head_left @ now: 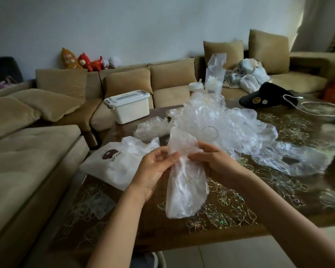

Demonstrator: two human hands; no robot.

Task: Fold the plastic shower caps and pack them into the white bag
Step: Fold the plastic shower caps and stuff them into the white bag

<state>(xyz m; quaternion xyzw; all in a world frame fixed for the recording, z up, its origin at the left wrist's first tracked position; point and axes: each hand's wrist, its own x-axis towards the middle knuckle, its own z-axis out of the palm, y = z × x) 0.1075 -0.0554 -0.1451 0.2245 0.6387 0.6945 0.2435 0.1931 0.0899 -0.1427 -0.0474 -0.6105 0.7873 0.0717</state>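
A clear plastic shower cap, folded into a long narrow strip, hangs upright above the table's near edge. My left hand pinches its middle from the left, and my right hand grips it from the right at the same height. The white bag with a dark brown logo lies flat on the table to the left, with crumpled plastic sticking out of its mouth. A big heap of loose clear caps covers the middle of the table behind my hands. A smaller crumpled cap lies left of the heap.
The brown table has a floral-patterned glass top. A white lidded box stands at its far left corner. A black visor cap and a white cable lie at the far right. A beige sofa wraps round the left and back.
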